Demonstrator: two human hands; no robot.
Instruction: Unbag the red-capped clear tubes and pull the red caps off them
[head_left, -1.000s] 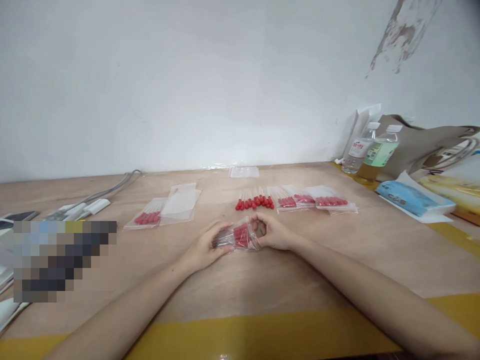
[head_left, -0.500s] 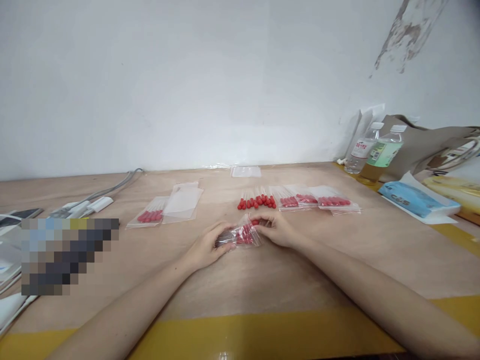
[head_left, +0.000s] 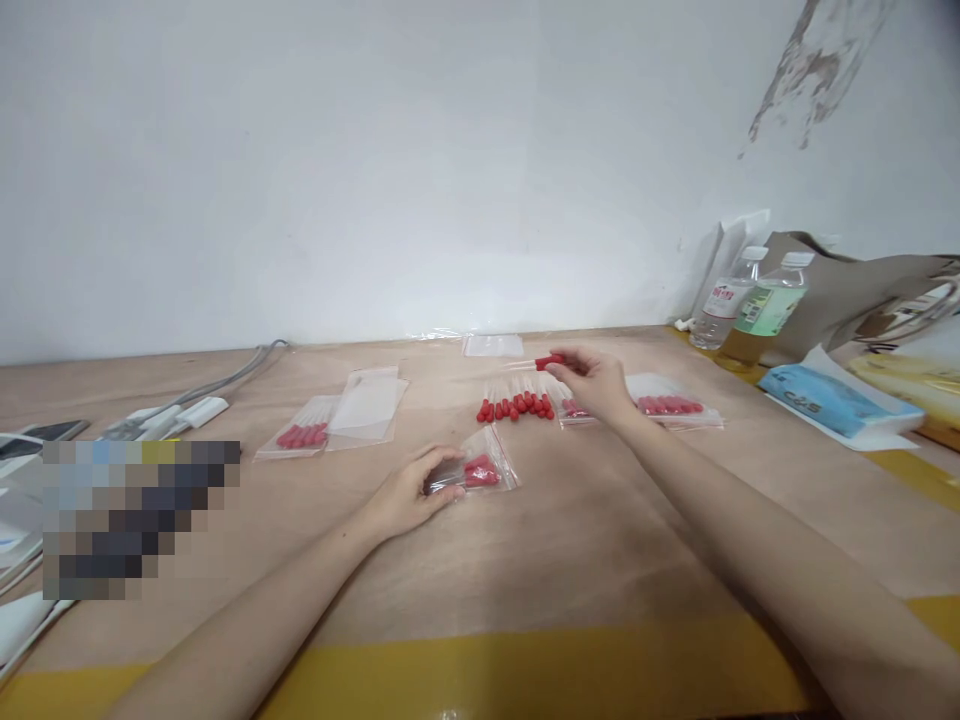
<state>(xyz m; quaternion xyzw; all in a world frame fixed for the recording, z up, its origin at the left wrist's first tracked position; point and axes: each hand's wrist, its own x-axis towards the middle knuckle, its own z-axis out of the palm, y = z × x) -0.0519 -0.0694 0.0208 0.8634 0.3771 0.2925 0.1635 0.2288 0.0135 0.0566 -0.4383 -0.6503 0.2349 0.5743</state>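
Note:
My left hand (head_left: 411, 490) grips one end of a small clear zip bag (head_left: 504, 462), fingers above and thumb below. Inside the bag lie several red tips (head_left: 480, 470); their stems are hard to see through the plastic. Farther back, my right hand (head_left: 596, 382) pinches red-tipped thin sticks (head_left: 549, 362) by the red end, their pale stems pointing left; I cannot tell how many. Just below them a row of loose red-tipped sticks (head_left: 516, 407) lies on the table. Behind my right wrist a filled bag (head_left: 574, 412) is partly hidden.
A filled bag (head_left: 675, 402) lies at right, another (head_left: 300, 435) at left beside empty bags (head_left: 366, 402). One more flat bag (head_left: 493, 345) lies near the wall. Bottles (head_left: 772, 300) and a tissue pack (head_left: 836, 400) stand right; cables (head_left: 225, 375) and chargers lie left.
My right hand has left the bag and moved up and right, past the loose row, with red-tipped sticks in its fingers. My left hand stays on the zip bag.

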